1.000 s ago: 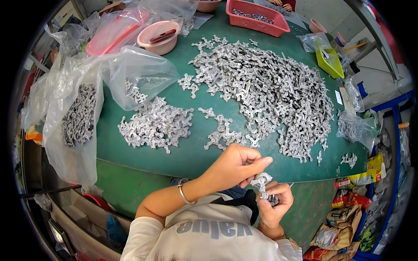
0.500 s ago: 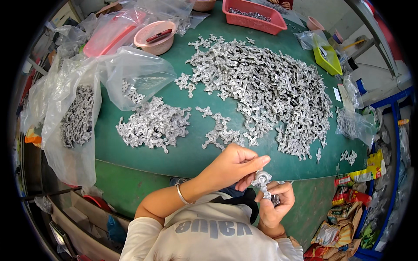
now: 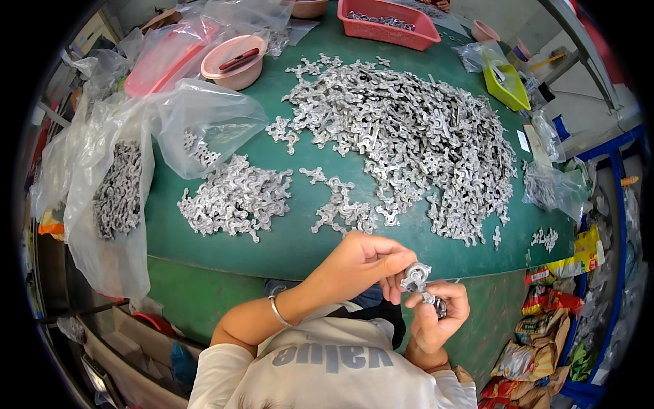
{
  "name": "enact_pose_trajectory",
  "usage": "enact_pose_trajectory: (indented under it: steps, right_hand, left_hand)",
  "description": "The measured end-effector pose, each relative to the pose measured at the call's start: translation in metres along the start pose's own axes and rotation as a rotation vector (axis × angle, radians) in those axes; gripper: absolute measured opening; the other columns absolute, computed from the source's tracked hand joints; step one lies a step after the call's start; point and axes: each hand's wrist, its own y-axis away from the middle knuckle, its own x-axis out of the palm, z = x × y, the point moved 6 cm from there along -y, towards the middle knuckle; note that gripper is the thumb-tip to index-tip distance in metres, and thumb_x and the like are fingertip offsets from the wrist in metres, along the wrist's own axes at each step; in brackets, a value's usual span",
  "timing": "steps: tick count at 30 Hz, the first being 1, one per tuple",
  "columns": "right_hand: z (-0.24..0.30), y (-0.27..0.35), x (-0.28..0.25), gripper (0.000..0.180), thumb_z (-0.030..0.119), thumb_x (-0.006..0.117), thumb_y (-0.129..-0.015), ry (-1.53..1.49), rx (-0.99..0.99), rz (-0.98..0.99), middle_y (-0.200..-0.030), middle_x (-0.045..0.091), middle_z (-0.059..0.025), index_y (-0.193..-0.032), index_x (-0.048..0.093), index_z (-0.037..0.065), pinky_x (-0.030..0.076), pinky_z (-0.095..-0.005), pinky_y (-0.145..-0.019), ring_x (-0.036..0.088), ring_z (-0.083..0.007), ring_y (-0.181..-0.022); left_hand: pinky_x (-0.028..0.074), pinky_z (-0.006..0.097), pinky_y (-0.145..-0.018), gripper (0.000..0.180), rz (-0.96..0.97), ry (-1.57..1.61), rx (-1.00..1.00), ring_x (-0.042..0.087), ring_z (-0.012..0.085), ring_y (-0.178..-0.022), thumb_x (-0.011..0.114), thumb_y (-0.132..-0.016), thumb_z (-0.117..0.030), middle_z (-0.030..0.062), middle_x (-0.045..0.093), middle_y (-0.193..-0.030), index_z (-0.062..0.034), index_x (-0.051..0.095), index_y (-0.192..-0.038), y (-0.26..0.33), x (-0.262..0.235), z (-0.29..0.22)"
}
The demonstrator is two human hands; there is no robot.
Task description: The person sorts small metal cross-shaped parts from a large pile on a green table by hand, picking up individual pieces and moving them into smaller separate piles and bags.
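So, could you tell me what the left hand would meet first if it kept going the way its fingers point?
The left hand points rightward at the small grey metal part it pinches; just beyond are the right hand's fingers, which hold that part too. Depth is hard to judge, but nothing else lies between.

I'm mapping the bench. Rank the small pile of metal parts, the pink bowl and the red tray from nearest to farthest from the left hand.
From the left hand:
1. Small pile of metal parts, on the green table, up and to the left.
2. Pink bowl, far left of the table.
3. Red tray, at the far edge.
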Motion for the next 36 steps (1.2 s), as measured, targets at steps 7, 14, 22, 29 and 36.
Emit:
enact_pose_trajectory:
  steps: [7, 14, 22, 29, 36]
  right_hand:
    - [0.0073, -0.003, -0.0022, 0.017, 0.001, 0.06, -0.075, 0.091, -0.078, 0.028, -0.073, 0.061, -0.0158, -0.09, 0.053, -0.002, 0.048, -0.0263, -0.058, 0.062, -0.0176, -0.064]
    - [0.0071, -0.0015, -0.0036, 0.018, 0.003, 0.062, -0.075, 0.095, -0.103, 0.031, -0.074, 0.062, -0.0157, -0.089, 0.053, -0.002, 0.049, -0.0275, -0.058, 0.063, -0.0181, -0.064]
    - [0.0072, -0.0006, -0.0024, 0.02, 0.002, 0.062, -0.074, 0.071, -0.125, 0.048, -0.072, 0.061, -0.0149, -0.091, 0.052, -0.001, 0.05, -0.0287, -0.058, 0.063, -0.019, -0.064]
    - [0.0058, -0.0007, -0.0014, 0.02, 0.001, 0.062, -0.073, 0.059, -0.087, 0.068, -0.072, 0.06, -0.015, -0.089, 0.05, 0.0, 0.05, -0.0282, -0.058, 0.062, -0.0182, -0.064]
    - [0.0025, 0.0022, -0.0007, 0.019, 0.0, 0.061, -0.072, 0.02, -0.08, 0.058, -0.072, 0.06, -0.0148, -0.088, 0.05, 0.0, 0.05, -0.0279, -0.058, 0.062, -0.0182, -0.064]
  left_hand:
    - [0.048, 0.022, -0.061, 0.019, 0.073, 0.044, -0.004, 0.057, 0.0105, -0.067, 0.056, -0.084, -0.008, 0.0075, 0.061, -0.079, 0.0063, 0.059, -0.097, 0.0093, 0.0048, -0.0064]
    - [0.049, 0.024, -0.063, 0.018, 0.123, 0.109, -0.03, 0.06, 0.0131, -0.067, 0.057, -0.083, -0.005, 0.0105, 0.062, -0.079, 0.0062, 0.058, -0.098, 0.0068, 0.0052, -0.0019]
    - [0.049, 0.024, -0.064, 0.021, 0.152, 0.135, -0.042, 0.06, 0.013, -0.068, 0.057, -0.084, -0.009, 0.011, 0.062, -0.079, 0.0069, 0.058, -0.097, 0.0064, 0.0064, -0.0007]
    - [0.048, 0.024, -0.063, 0.019, 0.155, 0.151, -0.034, 0.059, 0.0121, -0.067, 0.059, -0.082, -0.008, 0.0106, 0.062, -0.08, 0.0067, 0.058, -0.095, 0.0064, 0.0064, -0.0015]
    - [0.047, 0.024, -0.061, 0.018, 0.168, 0.181, -0.024, 0.058, 0.0117, -0.066, 0.058, -0.083, -0.008, 0.0105, 0.062, -0.078, 0.0069, 0.059, -0.093, 0.0046, 0.0066, 0.0026]
